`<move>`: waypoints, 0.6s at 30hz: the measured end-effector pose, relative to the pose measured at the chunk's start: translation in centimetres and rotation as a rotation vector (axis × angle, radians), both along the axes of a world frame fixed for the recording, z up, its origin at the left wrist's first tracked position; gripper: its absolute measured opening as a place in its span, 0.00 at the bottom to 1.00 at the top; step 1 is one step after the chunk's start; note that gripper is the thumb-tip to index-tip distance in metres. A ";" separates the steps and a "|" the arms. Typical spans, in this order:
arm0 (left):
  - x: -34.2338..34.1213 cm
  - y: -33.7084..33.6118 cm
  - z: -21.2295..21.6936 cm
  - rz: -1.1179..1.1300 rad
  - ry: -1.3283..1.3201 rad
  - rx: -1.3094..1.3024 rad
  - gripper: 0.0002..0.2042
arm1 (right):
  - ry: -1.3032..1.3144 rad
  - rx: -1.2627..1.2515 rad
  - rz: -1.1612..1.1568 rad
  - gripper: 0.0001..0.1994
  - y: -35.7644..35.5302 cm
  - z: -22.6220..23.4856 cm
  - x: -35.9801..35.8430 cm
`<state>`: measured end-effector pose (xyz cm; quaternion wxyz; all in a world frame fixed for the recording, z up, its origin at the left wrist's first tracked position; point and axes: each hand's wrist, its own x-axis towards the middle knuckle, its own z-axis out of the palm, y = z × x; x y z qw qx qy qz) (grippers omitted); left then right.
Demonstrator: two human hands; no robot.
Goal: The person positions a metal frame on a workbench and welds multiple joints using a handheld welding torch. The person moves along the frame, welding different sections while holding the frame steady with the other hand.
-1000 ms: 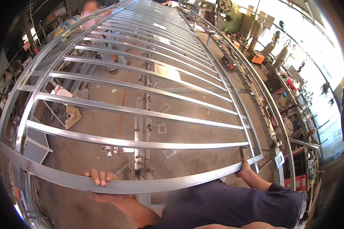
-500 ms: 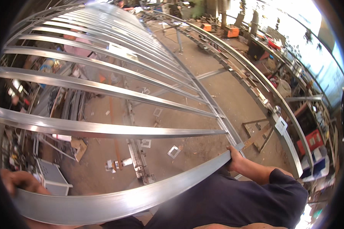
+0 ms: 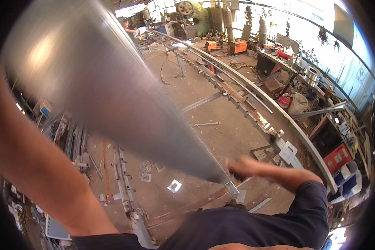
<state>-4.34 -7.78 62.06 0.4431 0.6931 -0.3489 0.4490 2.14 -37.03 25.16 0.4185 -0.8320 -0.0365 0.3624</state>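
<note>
A metal frame of bars (image 3: 125,112) is raised and tilted close in front of me. Its broad grey near face is smeared by motion and runs from the upper left down to a square tube end (image 3: 232,189). Just beside that lower end is my right hand (image 3: 243,167), blurred, its fingers unclear; I cannot tell whether it touches the metal. My left forearm (image 3: 41,166) reaches up along the left side, and the hand lies beyond the dark rim. The frame's other bars are hidden behind the near face.
A long curved rail (image 3: 254,89) and a notched rusty rail (image 3: 233,100) run along the right. Square metal plates (image 3: 174,186) lie on the floor. Orange machines (image 3: 238,46) stand at the back, and another person (image 3: 127,27) is far off. A cluttered bench (image 3: 296,71) lines the right wall.
The near end of the frame has risen and tilted, its left side upward with my left arm. Its bars no longer show apart. My right hand has shifted slightly left.
</note>
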 end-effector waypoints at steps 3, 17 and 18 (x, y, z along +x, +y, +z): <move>2.1 -4.5 -0.9 0.001 0.036 -0.066 0.23 | -0.854 0.562 0.200 0.30 -1.7 15.6 3.7; 10.6 -12.7 -11.7 -0.322 0.481 0.134 0.14 | -1.498 0.720 0.078 0.23 -14.2 42.6 12.1; 9.7 -12.3 -15.8 -0.511 0.668 0.295 0.15 | -1.466 0.772 0.081 0.22 -14.6 42.7 12.3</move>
